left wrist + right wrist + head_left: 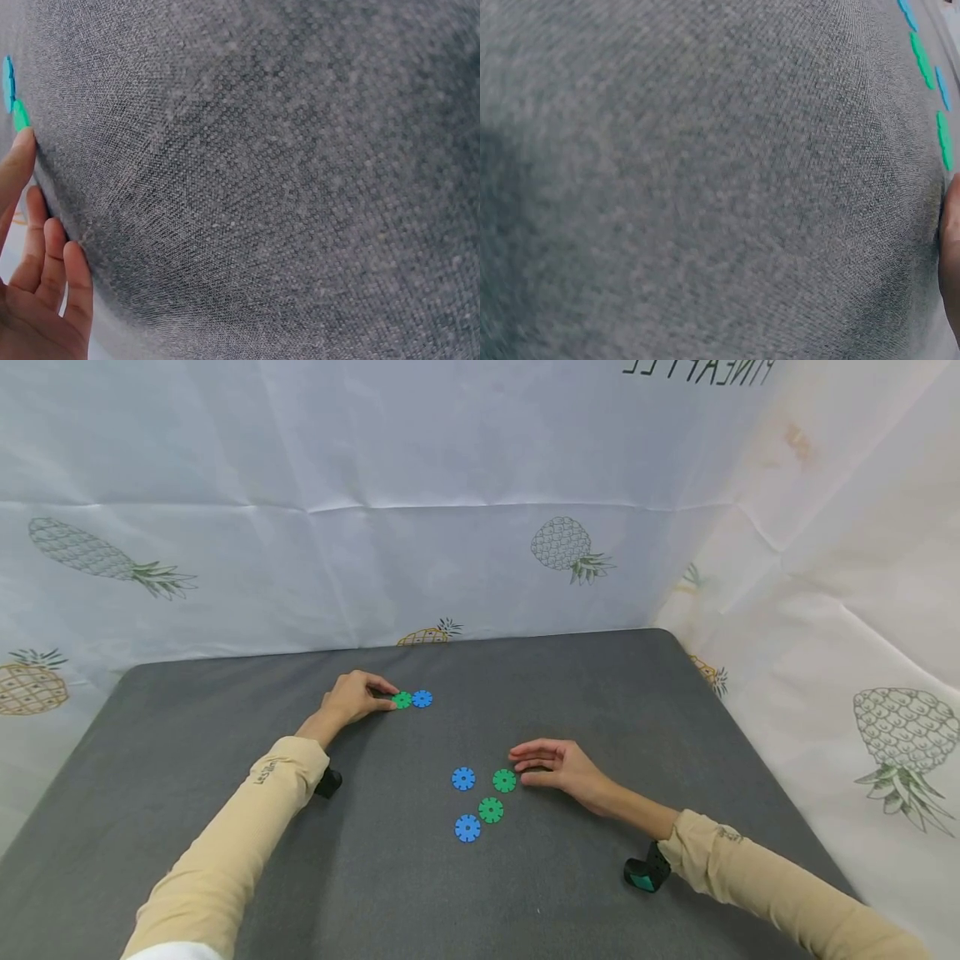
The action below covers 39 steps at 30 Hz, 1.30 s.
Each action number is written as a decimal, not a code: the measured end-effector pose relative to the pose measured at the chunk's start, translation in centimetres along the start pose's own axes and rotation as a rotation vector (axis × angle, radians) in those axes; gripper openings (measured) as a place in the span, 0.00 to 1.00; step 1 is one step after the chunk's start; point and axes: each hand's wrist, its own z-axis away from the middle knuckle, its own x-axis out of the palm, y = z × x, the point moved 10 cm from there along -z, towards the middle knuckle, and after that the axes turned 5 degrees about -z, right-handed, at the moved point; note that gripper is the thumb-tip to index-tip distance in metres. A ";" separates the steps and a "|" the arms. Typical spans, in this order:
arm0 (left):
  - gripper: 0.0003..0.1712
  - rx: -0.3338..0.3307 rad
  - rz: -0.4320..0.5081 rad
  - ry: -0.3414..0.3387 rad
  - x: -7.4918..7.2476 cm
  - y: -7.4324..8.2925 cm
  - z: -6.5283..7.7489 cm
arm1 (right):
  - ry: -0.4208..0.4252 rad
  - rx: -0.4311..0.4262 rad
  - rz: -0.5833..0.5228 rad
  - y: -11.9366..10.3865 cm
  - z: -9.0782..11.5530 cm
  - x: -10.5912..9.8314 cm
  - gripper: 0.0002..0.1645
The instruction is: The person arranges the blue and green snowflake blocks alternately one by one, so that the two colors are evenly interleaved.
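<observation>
At the table's far left-middle, my left hand pinches the left edge of a green notched disc between thumb and index finger. A blue notched disc adjoins it on the right. The left wrist view shows the thumb tip right at the green disc, other fingers loosely bent. My right hand hovers low with fingers relaxed, thumb tip beside another green disc and holding nothing. Close to that lie a blue disc, a third green disc and a lower blue disc.
A dark grey cloth covers the table. White curtains printed with pineapples hang behind its far edge and along the right side. Black wrist devices show at the left wrist and at the right wrist.
</observation>
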 end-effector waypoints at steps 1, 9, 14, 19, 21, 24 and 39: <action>0.16 0.002 0.001 0.000 0.0 0.0 0.0 | -0.002 0.003 0.009 0.0 0.0 0.0 0.28; 0.16 0.007 0.004 -0.006 0.0 0.0 0.1 | -0.010 0.032 0.051 0.5 -0.5 0.0 0.29; 0.17 -0.001 0.004 -0.008 0.1 -0.1 0.1 | -0.028 0.024 0.081 0.5 -0.8 0.1 0.29; 0.17 -0.006 0.001 -0.008 0.0 -0.1 0.2 | -0.068 0.020 0.146 0.4 -1.4 0.1 0.29; 0.17 -0.012 0.003 -0.007 -0.1 0.0 0.2 | -0.110 0.010 0.163 0.4 -1.7 0.2 0.28; 0.16 -0.016 0.006 -0.007 0.0 0.0 0.2 | -0.194 -0.016 0.179 0.4 -2.1 0.5 0.27; 0.16 0.000 0.005 -0.007 0.1 -0.1 0.0 | -0.454 -0.104 0.332 0.1 -3.8 1.6 0.24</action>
